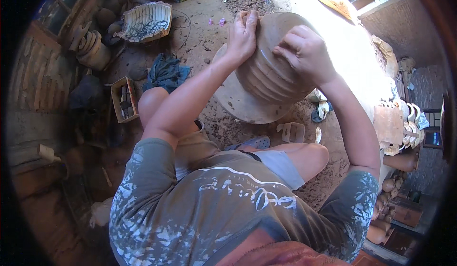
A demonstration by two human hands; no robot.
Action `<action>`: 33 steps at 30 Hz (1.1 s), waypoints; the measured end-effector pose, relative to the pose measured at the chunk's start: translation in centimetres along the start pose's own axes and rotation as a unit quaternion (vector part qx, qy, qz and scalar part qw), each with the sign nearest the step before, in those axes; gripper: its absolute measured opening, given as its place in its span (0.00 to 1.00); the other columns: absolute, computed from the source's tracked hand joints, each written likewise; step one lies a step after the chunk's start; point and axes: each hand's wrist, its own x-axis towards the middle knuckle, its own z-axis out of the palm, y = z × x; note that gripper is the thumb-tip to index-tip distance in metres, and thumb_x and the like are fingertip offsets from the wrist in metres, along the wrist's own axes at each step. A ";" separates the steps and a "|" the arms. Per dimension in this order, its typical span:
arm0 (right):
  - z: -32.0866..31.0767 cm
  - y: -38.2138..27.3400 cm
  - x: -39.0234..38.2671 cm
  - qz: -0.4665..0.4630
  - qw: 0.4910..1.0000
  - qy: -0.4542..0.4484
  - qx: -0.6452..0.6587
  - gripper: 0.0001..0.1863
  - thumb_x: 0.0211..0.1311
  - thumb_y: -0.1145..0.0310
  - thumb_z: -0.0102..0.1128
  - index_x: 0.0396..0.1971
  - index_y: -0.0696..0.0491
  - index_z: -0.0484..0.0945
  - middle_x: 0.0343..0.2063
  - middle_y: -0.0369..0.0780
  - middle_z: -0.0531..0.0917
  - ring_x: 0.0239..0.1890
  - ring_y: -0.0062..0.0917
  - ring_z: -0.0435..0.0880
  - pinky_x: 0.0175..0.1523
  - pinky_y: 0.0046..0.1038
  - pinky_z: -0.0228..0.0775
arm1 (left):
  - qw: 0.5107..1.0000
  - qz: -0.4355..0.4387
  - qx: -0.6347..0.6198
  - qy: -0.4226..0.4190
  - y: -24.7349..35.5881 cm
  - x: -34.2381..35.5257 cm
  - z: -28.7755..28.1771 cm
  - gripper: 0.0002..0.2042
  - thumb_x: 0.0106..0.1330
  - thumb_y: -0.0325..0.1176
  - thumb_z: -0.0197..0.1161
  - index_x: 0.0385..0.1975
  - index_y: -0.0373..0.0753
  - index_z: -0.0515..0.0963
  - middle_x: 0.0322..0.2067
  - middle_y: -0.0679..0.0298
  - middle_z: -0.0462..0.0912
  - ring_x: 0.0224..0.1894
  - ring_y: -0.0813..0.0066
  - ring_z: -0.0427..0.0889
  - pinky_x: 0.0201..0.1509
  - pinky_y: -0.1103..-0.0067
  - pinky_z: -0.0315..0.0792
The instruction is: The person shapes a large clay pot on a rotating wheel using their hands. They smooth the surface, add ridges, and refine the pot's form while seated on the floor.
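A brown clay pot (269, 83) with ridged sides stands on a round grey turntable (245, 113) in front of me. My left hand (242, 40) grips the upper left edge of the pot, fingers curled over it and thumb upright. My right hand (302, 52) is at the pot's upper right, fingers curled and pinched against the clay surface; whatever may be between the fingertips is too small to make out.
Left of me lie a blue cloth (164, 75), a box of tools (124, 97), a white woven container (145, 21) and stacked pots (93, 54). Beside my right leg sits a pale plastic piece (293, 133). Rows of pottery (388, 185) line the right side.
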 end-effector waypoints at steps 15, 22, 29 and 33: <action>-7.3 0.0 -3.6 0.189 0.974 0.120 0.026 0.07 0.69 0.71 0.69 0.38 0.60 0.87 0.29 0.40 0.89 0.30 0.19 0.84 0.39 0.24 0.77 | 0.995 0.042 -0.063 0.066 0.4 -3.5 0.1 0.26 0.82 0.53 0.53 0.53 0.29 0.73 0.37 0.60 0.87 0.39 0.75 0.81 0.47 0.75 0.76; -5.7 -2.7 -14.7 0.452 0.839 0.165 0.254 0.11 0.68 0.71 0.70 0.44 0.62 0.89 0.34 0.39 0.91 0.35 0.18 0.86 0.43 0.22 0.78 | 0.993 0.057 -0.087 0.051 -0.9 -1.2 0.4 0.24 0.83 0.50 0.54 0.50 0.28 0.74 0.40 0.56 0.89 0.43 0.71 0.85 0.51 0.74 0.77; -3.6 -4.0 -13.1 0.314 0.926 0.125 0.169 0.07 0.65 0.75 0.72 0.41 0.59 0.90 0.34 0.39 0.91 0.35 0.19 0.87 0.42 0.23 0.78 | 0.994 0.080 -0.068 0.004 3.1 -6.2 1.1 0.25 0.86 0.51 0.43 0.61 0.31 0.69 0.61 0.54 0.77 0.64 0.68 0.74 0.71 0.73 0.64; -2.0 -4.0 -11.0 0.245 0.955 0.139 0.089 0.05 0.63 0.74 0.74 0.36 0.58 0.89 0.31 0.43 0.90 0.30 0.22 0.86 0.39 0.25 0.77 | 0.994 0.079 -0.071 -0.004 3.8 -6.6 1.7 0.24 0.86 0.50 0.42 0.60 0.32 0.69 0.63 0.54 0.76 0.65 0.67 0.72 0.73 0.71 0.63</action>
